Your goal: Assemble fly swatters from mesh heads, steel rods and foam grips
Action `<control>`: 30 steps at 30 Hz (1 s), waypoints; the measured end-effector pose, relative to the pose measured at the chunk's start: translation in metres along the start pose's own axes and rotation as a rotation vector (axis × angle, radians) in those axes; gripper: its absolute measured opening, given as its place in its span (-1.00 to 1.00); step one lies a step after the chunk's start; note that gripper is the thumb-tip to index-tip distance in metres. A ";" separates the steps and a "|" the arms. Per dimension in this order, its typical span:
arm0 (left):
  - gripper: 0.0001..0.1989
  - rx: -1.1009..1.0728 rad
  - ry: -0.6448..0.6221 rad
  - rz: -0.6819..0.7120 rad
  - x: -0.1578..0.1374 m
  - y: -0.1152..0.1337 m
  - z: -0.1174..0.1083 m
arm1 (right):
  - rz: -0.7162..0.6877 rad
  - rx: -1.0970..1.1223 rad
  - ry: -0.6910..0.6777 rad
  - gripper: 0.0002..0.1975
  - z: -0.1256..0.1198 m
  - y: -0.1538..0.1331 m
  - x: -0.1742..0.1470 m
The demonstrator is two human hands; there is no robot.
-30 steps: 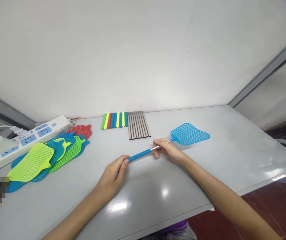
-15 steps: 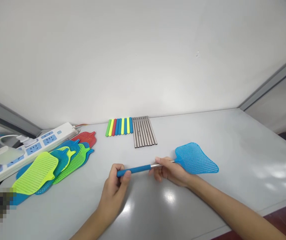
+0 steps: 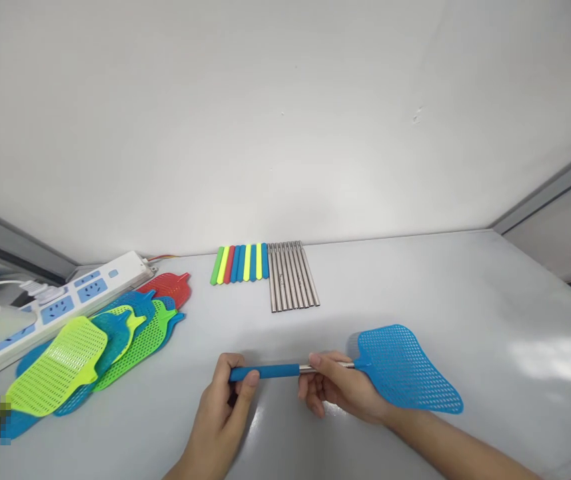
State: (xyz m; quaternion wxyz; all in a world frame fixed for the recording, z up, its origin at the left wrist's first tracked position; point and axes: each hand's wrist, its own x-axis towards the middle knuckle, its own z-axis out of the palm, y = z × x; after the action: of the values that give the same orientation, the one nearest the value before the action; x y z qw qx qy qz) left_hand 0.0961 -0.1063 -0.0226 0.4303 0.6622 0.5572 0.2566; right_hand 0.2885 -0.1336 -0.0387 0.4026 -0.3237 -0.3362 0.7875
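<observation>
The blue fly swatter (image 3: pixel 345 368) is held level just above the table (image 3: pixel 465 293), spanning both hands. The left hand (image 3: pixel 225 407) is closed around the end of the blue foam grip (image 3: pixel 265 371), thumb on top. The right hand (image 3: pixel 342 393) pinches the bare metal rod (image 3: pixel 328 366) between grip and head, fingers curled beneath it. The blue mesh head (image 3: pixel 405 370) sticks out past the right hand, tilted down toward the table.

The likeliest trouble, in my judgement, is the joint between rod and grip. The two hands hold different parts, so any pull apart or twist could slide the foam sleeve off the rod, or, if the rod telescopes, lengthen or collapse it unevenly. The right hand's hold is only a fingertip pinch on smooth metal, so the rod could spin or slip and the head would drop onto the table. The head looks thin and flexible; pressed against the table, it could bend at its neck.

Beyond the hands lie a row of coloured foam grips (image 3: pixel 240 263) and, beside it, a row of metal rods (image 3: pixel 292 276); a wide swing of the head could scatter them. Far to the left of the left hand, a pile of loose swatter heads (image 3: pixel 95 340) lies just beside a power strip (image 3: pixel 60 303).
</observation>
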 end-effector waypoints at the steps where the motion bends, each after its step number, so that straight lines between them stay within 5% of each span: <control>1: -0.79 -0.009 0.019 -0.014 -0.001 0.003 0.001 | -0.007 0.008 0.010 -0.46 0.000 0.000 0.001; 9: -0.79 0.013 0.118 -0.050 -0.005 0.010 0.005 | 0.026 0.073 0.114 -0.51 -0.001 -0.005 0.002; 18: -0.79 0.187 -0.054 0.107 0.007 -0.004 -0.011 | -0.073 0.077 0.289 -0.78 -0.008 -0.016 0.004; 30: -0.70 0.201 -0.030 0.188 0.002 0.000 -0.011 | -0.163 0.144 0.253 -0.84 -0.008 -0.030 -0.003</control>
State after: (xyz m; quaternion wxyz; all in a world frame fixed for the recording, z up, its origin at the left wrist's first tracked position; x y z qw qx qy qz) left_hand 0.0872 -0.1011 -0.0173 0.3444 0.7550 0.5090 0.2286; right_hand 0.3086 -0.1201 -0.0191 0.5263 -0.3621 -0.2507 0.7274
